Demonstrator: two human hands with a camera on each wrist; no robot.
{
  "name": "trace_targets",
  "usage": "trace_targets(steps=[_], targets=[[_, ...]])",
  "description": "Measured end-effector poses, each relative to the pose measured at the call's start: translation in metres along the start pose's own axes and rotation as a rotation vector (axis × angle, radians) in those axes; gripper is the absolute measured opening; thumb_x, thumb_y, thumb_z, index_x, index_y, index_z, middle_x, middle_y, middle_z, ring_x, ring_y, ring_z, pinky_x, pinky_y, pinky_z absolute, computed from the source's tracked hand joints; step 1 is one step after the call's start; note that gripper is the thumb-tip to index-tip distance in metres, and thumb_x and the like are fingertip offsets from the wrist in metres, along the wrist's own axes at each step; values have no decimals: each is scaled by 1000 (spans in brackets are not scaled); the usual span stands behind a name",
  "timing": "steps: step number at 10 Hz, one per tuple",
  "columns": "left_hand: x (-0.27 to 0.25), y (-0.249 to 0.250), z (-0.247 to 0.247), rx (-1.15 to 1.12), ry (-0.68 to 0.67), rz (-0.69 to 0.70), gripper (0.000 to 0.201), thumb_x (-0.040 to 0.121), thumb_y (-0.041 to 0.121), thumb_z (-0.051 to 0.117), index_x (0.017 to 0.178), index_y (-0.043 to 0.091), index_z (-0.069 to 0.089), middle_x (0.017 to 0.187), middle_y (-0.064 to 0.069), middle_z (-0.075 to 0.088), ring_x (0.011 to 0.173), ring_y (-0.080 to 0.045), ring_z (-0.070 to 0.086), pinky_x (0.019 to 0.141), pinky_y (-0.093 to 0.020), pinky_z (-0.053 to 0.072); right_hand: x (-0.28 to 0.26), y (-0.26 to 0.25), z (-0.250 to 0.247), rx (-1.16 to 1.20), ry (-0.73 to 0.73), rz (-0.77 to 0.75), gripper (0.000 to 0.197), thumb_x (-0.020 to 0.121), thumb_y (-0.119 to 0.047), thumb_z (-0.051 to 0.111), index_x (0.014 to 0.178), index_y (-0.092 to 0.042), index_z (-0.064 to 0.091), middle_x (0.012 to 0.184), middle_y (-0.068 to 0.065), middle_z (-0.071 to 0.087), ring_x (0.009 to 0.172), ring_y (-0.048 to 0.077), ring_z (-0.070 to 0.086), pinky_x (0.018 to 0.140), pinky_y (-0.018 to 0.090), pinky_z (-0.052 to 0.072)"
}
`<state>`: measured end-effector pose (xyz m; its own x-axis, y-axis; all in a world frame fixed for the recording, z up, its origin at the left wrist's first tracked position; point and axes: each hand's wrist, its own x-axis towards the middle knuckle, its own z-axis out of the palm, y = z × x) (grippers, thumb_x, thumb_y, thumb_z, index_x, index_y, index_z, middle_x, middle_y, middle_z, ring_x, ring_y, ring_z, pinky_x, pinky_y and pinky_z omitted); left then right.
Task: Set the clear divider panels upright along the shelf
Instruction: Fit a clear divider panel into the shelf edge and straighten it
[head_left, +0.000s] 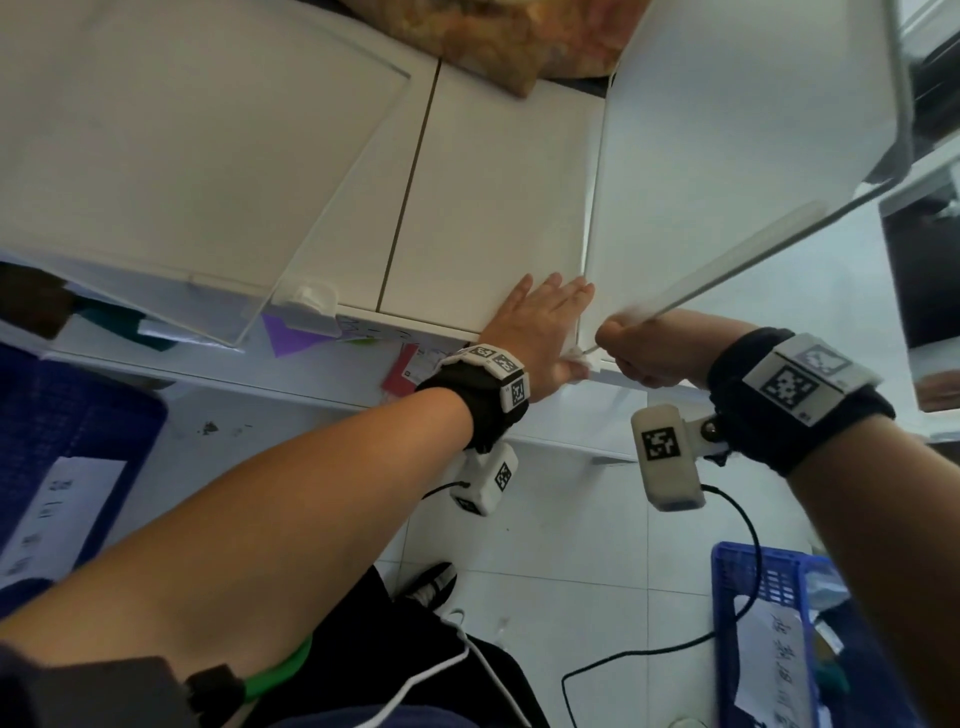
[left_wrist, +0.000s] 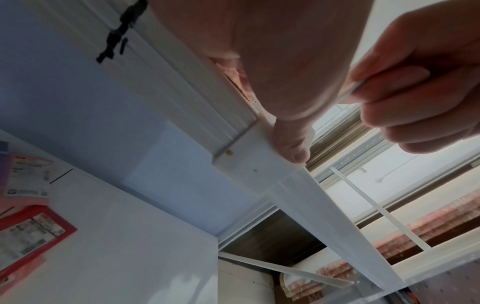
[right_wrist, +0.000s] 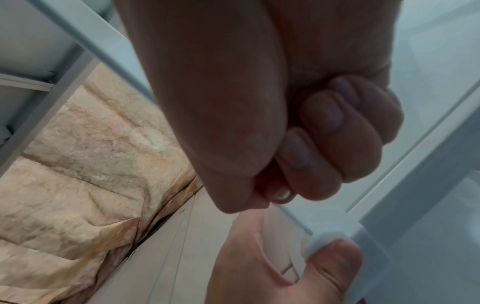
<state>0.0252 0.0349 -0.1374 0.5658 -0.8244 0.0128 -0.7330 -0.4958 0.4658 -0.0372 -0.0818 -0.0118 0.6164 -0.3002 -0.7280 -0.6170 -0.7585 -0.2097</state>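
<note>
A clear divider panel (head_left: 727, 156) stands tilted over the right part of the white shelf (head_left: 467, 208). My right hand (head_left: 639, 348) grips its near lower edge in a fist; the fist (right_wrist: 298, 144) also shows in the right wrist view. My left hand (head_left: 540, 322) lies flat on the shelf top just left of that panel. Its thumb (left_wrist: 293, 148) presses a white clip (left_wrist: 249, 164) on the shelf's front edge. Another clear panel (head_left: 208, 182) leans at the left, set in a white clip (head_left: 306, 306).
A patterned quilt (head_left: 519, 36) lies at the back of the shelf. Blue crates stand on the floor at left (head_left: 67, 467) and lower right (head_left: 779, 623). Papers and a red card (head_left: 402, 369) lie on the shelf below. Black cables hang from the wrist cameras.
</note>
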Motion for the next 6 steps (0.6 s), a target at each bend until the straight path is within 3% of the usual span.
trace_targets(steps=[2, 4, 5, 6], targets=[[-1, 1, 2, 5, 10, 11, 88, 84, 53, 61, 151, 15, 18, 159, -1, 21, 147, -20, 12, 119, -39, -1, -8, -21, -1, 94, -24, 94, 32, 97, -20, 36, 67, -13, 43, 57, 3, 41, 43, 14, 32, 41, 21, 27], [-4, -3, -1, -125, 84, 13, 63, 78, 46, 72, 128, 20, 44, 148, 1, 38, 142, -21, 25, 120, -40, 10, -14, -15, 5, 151, 110, 2, 36, 102, -27, 39, 66, -23, 46, 62, -1, 45, 49, 11, 41, 47, 23, 35], [-6, -5, 0, -134, 121, 51, 44, 79, 45, 71, 115, 26, 54, 142, 1, 44, 134, -22, 36, 116, -44, 21, -20, -17, 7, 268, 228, -44, 30, 100, -36, 45, 76, -20, 55, 69, 0, 55, 57, 15, 53, 53, 25, 45], [-7, -7, 2, -144, 135, 69, 30, 79, 45, 70, 100, 28, 56, 134, -1, 49, 125, -24, 44, 111, -46, 29, -21, -18, 12, 333, 461, -158, 32, 97, -37, 50, 114, -11, 58, 95, 0, 62, 91, 20, 61, 82, 32, 51]])
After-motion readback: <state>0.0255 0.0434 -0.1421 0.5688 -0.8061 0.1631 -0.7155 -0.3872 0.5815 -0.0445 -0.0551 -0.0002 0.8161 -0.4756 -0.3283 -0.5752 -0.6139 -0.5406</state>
